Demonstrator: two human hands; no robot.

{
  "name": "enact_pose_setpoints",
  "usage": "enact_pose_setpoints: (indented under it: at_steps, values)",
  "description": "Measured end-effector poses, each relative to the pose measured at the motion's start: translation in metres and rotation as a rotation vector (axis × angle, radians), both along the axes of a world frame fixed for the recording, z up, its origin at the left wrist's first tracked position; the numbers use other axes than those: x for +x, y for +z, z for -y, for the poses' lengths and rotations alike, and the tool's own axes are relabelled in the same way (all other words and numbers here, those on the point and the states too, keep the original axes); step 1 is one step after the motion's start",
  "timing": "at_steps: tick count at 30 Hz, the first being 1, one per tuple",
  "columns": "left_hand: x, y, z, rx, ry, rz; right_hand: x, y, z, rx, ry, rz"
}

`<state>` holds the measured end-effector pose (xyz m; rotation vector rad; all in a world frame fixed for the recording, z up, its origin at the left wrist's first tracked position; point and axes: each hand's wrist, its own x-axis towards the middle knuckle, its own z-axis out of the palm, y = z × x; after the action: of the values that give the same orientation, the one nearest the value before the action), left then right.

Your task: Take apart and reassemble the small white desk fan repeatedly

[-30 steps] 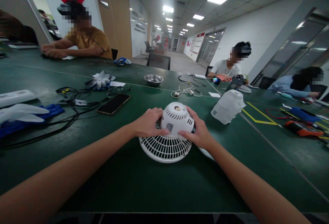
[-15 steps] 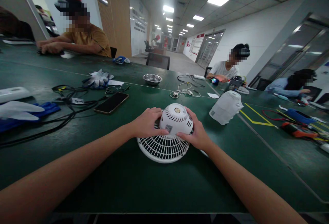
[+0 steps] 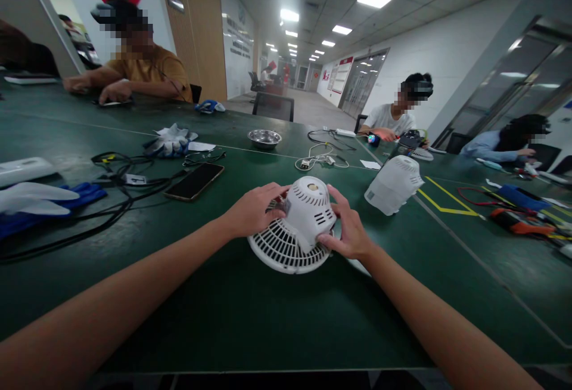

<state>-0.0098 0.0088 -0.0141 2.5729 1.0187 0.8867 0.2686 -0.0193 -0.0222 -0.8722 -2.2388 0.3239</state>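
A white fan head [image 3: 304, 223], with a round motor housing on a slatted grille, lies face down on the green table [image 3: 250, 312] in front of me. My left hand [image 3: 250, 211] grips the left side of the housing with its fingers curled over the top. My right hand [image 3: 348, 229] clasps the right side, thumb low against the housing. The fan head sits tilted, its grille edge lifted on the left side.
A second white fan housing [image 3: 394, 184] lies to the right. A phone [image 3: 193, 181], black cables [image 3: 120, 169], gloves [image 3: 172, 141] and a metal bowl [image 3: 265, 138] lie behind. Blue-and-white gloves [image 3: 40, 198] sit far left. Other people work at the table's far sides.
The fan head has turned and tilted between my hands; its small label moved from the front round to the left. My fingers shifted along the housing with it.
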Motion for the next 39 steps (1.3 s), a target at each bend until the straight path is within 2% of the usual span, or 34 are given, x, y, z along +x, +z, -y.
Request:
enact_pose_setpoints:
  at_steps: [3, 7, 15, 26, 32, 36, 39]
  values:
    - [0.000, -0.006, 0.001, -0.033, -0.087, 0.080, -0.001, 0.002, 0.006, -0.148, 0.075, -0.016]
    - [0.002, -0.010, 0.007, -0.084, -0.222, 0.121, -0.006, 0.003, 0.010, -0.203, 0.097, -0.021]
    - [0.011, -0.019, 0.009, 0.017, -0.172, 0.142, -0.010, 0.007, 0.012, -0.254, 0.102, -0.017]
    - [0.011, -0.015, 0.008, 0.066, -0.185, 0.125, -0.014, 0.013, 0.015, -0.310, 0.077, -0.027]
    - [0.009, -0.017, 0.006, 0.071, -0.199, 0.112, -0.016, 0.015, 0.018, -0.275, 0.040, 0.030]
    - [0.012, -0.019, 0.006, 0.093, -0.132, 0.092, -0.015, 0.012, 0.012, -0.193, -0.078, 0.058]
    - [0.010, -0.020, 0.004, 0.085, -0.072, 0.092, -0.005, 0.010, 0.001, -0.117, -0.110, 0.096]
